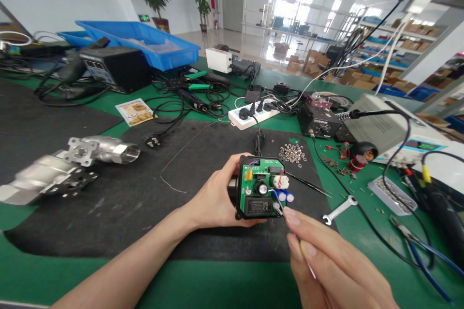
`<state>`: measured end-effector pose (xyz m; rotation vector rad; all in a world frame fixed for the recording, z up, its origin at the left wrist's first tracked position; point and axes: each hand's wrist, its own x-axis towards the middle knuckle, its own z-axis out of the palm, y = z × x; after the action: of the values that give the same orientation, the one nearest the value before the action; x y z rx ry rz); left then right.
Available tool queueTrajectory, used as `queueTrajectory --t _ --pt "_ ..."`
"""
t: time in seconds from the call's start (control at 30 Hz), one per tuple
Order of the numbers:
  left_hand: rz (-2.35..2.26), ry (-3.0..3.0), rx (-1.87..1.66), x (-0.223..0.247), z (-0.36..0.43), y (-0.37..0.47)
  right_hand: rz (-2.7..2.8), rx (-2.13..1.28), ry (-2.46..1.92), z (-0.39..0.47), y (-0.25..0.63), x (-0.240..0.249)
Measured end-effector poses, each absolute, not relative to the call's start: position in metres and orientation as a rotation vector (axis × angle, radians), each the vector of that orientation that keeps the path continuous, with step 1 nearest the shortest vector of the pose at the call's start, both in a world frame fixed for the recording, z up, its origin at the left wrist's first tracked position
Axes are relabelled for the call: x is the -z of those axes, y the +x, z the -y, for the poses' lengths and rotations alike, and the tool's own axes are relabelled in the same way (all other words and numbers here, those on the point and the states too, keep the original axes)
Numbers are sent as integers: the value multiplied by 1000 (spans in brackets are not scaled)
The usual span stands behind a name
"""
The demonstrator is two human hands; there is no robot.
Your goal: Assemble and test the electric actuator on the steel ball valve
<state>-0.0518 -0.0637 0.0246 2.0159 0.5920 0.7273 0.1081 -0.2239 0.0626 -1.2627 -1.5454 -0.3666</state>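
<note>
Left hand (217, 195), gripping the circuit-board housing (261, 187); right hand (326, 253), at its lower right corner; wrench (340, 209), farther right.

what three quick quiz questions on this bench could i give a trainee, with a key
1. Multiple choice: what colour are the handles of the pliers?
A) blue
B) yellow
C) red

2. True or false: several black plugs sit in the white power strip.

3. Fill in the blank: the ____ hand grips the black housing around the green circuit board.

Key: 1. A; 2. true; 3. left
</note>
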Motion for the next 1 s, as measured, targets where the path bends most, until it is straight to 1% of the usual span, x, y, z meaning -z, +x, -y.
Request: queueTrajectory --t 0.5,0.67,0.83,1.0 --pt "-597 1999 -709 -24 64 -52 1625 364 -1261 224 113 -73" --pt "-592 2010 -724 -23 64 -52 1740 375 -1221 220 123 -80" --pt "-584 2024 -730 -24 63 -52 1846 304 -1182 217 133 -84" --pt "-588 2021 -750 -21 64 -52 1821 267 -1189 217 135 -83"
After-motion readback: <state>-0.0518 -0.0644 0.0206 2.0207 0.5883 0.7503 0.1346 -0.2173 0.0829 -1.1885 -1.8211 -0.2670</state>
